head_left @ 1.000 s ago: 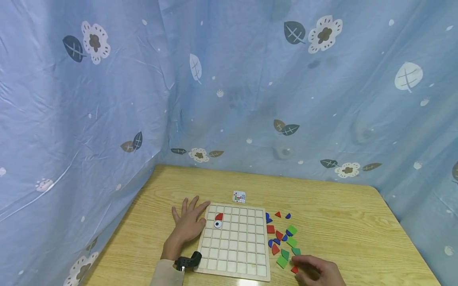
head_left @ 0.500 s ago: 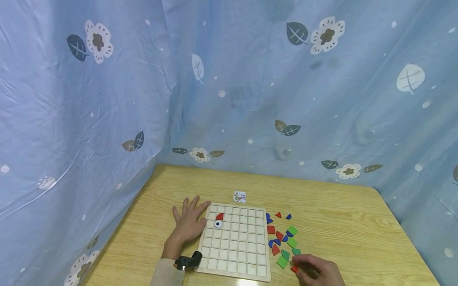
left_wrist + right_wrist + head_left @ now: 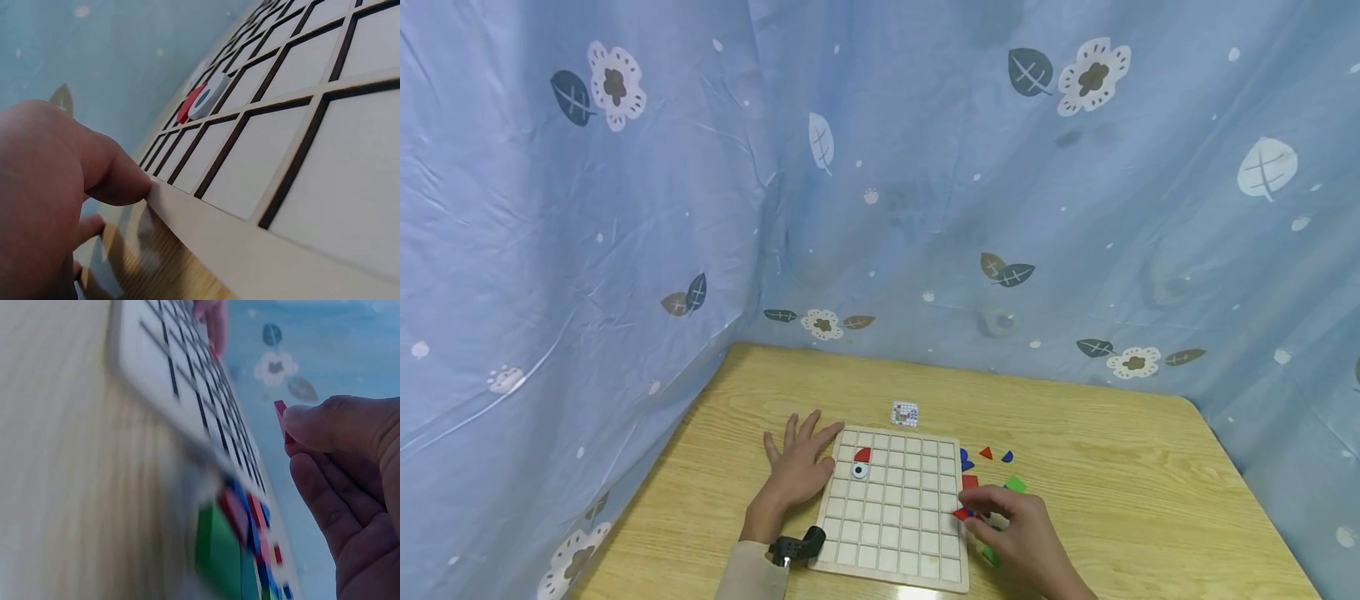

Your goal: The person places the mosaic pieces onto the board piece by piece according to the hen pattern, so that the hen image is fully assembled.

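Observation:
A wooden grid board (image 3: pixel 891 521) lies on the table, holding a red quarter-round piece (image 3: pixel 862 454) and a white eye disc (image 3: pixel 860 471) at its upper left. My left hand (image 3: pixel 800 469) rests at the board's left edge with fingers spread; in the left wrist view a fingertip touches the frame beside the squares. My right hand (image 3: pixel 1017 531) pinches a small red piece (image 3: pixel 282 419) between thumb and fingers, over the board's right edge. Its full outline is partly covered by the fingertips. Below that hand, several loose pieces are half hidden.
Right of the board lie a red square (image 3: pixel 970 482), a green piece (image 3: pixel 1016 484), a red triangle (image 3: pixel 986 453) and a blue half-round (image 3: pixel 1007 457). A small printed pattern card (image 3: pixel 905 413) sits behind the board. A blue curtain (image 3: pixel 880 208) hangs around the table (image 3: pixel 1120 475).
My right hand has lifted the red piece from the table's lower right and moved left and up to the board's right edge. The left hand stays in place.

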`<state>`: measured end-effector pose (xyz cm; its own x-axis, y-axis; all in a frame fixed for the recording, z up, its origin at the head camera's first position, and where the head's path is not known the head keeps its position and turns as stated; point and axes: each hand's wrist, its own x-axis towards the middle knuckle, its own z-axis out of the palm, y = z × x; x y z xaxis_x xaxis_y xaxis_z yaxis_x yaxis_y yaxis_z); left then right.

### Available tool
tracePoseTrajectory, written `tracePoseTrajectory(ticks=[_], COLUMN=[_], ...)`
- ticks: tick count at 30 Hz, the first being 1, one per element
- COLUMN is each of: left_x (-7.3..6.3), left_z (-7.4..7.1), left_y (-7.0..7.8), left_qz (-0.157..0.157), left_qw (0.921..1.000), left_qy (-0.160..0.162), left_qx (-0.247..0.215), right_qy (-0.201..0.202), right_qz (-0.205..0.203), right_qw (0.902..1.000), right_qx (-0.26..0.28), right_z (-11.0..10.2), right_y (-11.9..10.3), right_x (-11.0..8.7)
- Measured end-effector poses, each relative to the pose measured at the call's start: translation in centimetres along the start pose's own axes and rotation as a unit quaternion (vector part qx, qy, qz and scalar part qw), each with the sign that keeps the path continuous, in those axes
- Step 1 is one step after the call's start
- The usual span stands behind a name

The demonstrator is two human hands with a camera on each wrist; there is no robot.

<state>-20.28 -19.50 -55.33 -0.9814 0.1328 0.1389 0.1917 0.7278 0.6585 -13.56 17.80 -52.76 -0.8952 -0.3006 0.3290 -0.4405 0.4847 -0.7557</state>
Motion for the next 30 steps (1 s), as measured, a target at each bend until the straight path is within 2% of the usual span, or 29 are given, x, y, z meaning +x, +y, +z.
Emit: tracePoseTrajectory(ticks=[3,7,14,20,24,30], left_x=[0.1,0.1,0.0,0.0,0.0,0.1], left_z=[-0.2,-0.3,-0.2,-0.1,-0.2,-0.2], left_y=[0.2,0.4,0.4,0.2,0.3,0.1], left_qz=[-0.011,-0.021,-0.019,-0.019,-0.017,-0.010], left_qw=[0.9999,0.9995,0.9996,0.9996,0.9996,0.9998], left_qy=[-0.010,-0.019,-0.017,-0.015,-0.013,-0.009], left_qx=[0.005,0.012,0.011,0.015,0.019,0.016], right_qy=[-0.009,-0.032,-0.071,-0.104,-0.122,-0.143], right_qz=[-0.022,-0.032,-0.043,-0.048,-0.059,-0.069], right_qw=[0.9996,0.9985,0.9953,0.9909,0.9891,0.9873], right_qx=[0.016,0.030,0.050,0.071,0.058,0.005], right_z=[1.4,3.3,6.5,9.2,11.0,12.7], right_y=[-0.3,-1.2,-2.5,-3.1,-3.2,-3.6], right_x=[1.8,4.3,8.3,10.7,11.8,12.6])
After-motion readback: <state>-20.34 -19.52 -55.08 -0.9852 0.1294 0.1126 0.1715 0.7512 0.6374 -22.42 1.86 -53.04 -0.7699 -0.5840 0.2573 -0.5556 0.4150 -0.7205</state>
